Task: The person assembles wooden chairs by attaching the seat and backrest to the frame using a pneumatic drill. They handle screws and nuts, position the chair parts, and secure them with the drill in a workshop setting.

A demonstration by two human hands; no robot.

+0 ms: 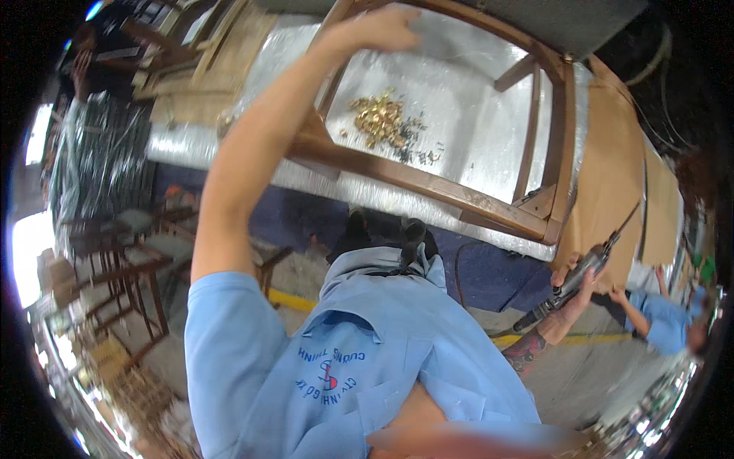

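Observation:
My left hand (378,30) reaches over the far left part of an upturned brown wooden chair frame (428,182). Its fingers look stretched out and apart, a little blurred, with nothing visible in them. In my right hand (575,289) is a dark power screwdriver (577,287) with a long thin bit, held beside the frame's near right corner, the bit pointing up and away. Inside the frame, a pile of brass-coloured fittings (377,118) lies next to a scatter of small dark screws (413,138) on the plastic-wrapped table top (466,99).
A dark panel (547,23) rises at the frame's far side. Cardboard (608,153) lies to the right, with hanging cables beyond. Wooden frames (202,53) and wrapped stacks (99,161) stand left, stools (130,283) lower left. A co-worker in blue (661,317) is at the right.

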